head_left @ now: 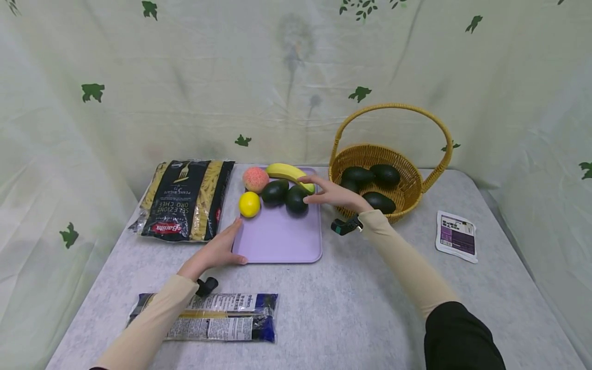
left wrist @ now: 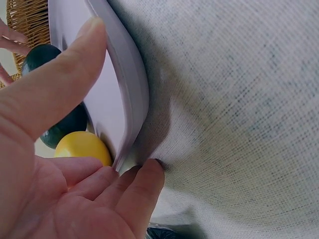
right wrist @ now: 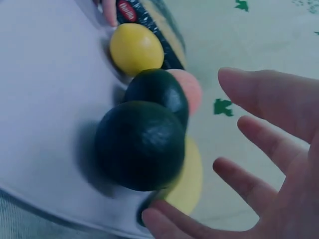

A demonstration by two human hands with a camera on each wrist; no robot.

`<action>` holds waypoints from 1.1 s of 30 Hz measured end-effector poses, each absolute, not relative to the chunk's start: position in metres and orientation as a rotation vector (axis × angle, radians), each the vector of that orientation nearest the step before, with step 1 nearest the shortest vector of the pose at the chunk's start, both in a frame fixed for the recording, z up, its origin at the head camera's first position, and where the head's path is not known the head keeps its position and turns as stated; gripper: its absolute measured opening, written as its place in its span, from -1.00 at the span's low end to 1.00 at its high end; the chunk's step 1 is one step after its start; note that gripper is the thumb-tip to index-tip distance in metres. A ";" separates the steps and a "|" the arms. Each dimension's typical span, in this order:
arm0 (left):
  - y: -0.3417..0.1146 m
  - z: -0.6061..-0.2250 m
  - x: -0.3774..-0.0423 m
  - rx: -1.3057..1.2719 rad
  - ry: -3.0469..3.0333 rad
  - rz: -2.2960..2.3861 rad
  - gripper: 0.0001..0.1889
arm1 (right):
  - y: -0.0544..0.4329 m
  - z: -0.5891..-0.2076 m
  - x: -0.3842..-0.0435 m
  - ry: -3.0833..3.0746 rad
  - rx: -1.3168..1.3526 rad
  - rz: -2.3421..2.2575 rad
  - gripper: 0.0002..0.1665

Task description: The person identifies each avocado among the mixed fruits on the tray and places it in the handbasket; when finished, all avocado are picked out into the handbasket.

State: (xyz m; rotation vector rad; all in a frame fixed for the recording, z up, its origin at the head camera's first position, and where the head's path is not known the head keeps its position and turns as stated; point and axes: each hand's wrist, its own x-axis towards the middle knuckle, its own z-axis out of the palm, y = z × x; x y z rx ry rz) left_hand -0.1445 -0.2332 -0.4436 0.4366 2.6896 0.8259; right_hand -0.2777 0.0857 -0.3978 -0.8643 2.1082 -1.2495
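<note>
A lilac tray (head_left: 282,241) holds a banana (head_left: 284,170), a peach (head_left: 256,180), a lemon (head_left: 250,204) and two dark green avocados, one (head_left: 275,193) in the middle and one (head_left: 296,200) further right. My left hand (head_left: 219,249) spans the tray's near left corner, thumb (left wrist: 75,64) at the rim and fingers fairly straight along the side. Over the tray's right side, my right hand (head_left: 335,195) has its fingers spread around the right-hand avocado (right wrist: 140,147). A gap shows between this hand and the avocado in the right wrist view.
A wicker basket (head_left: 407,208) with a tall handle holds several avocados, just right of the tray. A penne bag (head_left: 185,200) lies left; another pasta packet (head_left: 213,318) lies in front, partly under my left forearm. A white-and-purple pouch (head_left: 457,236) lies at the right.
</note>
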 end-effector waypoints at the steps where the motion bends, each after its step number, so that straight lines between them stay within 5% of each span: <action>1: -0.233 -0.444 -0.144 0.435 2.689 0.825 0.07 | 0.083 -0.400 -0.278 2.107 -0.859 -1.251 -0.23; 19: -0.234 -0.445 -0.144 0.473 2.712 0.823 0.06 | 0.042 -0.430 -0.284 2.478 -0.928 -0.936 -0.33; 33: -0.234 -0.445 -0.144 0.474 2.706 0.833 0.05 | 0.070 -0.406 -0.276 2.331 -0.880 -1.294 -0.44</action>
